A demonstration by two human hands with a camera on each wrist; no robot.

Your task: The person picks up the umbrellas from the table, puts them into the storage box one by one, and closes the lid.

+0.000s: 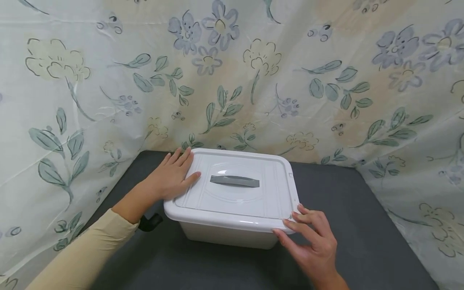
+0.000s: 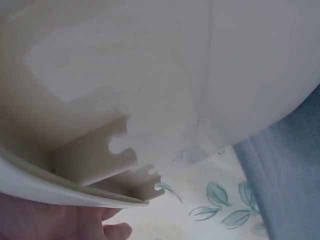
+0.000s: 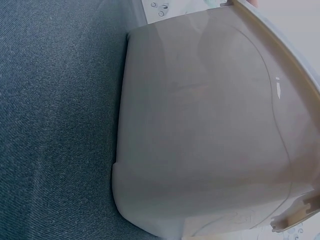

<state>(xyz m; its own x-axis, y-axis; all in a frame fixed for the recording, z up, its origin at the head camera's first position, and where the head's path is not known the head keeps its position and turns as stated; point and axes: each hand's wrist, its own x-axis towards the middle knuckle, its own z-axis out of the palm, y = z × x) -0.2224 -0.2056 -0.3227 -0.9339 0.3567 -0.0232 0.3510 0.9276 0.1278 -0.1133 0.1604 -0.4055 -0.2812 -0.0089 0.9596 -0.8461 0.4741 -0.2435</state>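
A white plastic lid (image 1: 268, 193) with a grey handle (image 1: 235, 182) covers a pale rectangular storage box (image 1: 228, 235). My left hand (image 1: 173, 175) rests on the lid's left side, its fingers stretched towards the far corner and its thumb lying on top. At the near right corner, my right hand (image 1: 311, 237) touches the lid's rim with its thumb and fingertips. The wrist views show the box's smooth walls (image 3: 200, 125) and, on the left, notched ribs (image 2: 107, 150) under the overhanging rim. Parts of the right fingers are hidden behind one another.
The box stands on a dark grey table surface (image 1: 337, 201). Floral fabric (image 1: 235, 100) hangs behind the table and along both sides. A black wrist camera mount (image 1: 150, 222) shows beneath my left wrist, beside the box.
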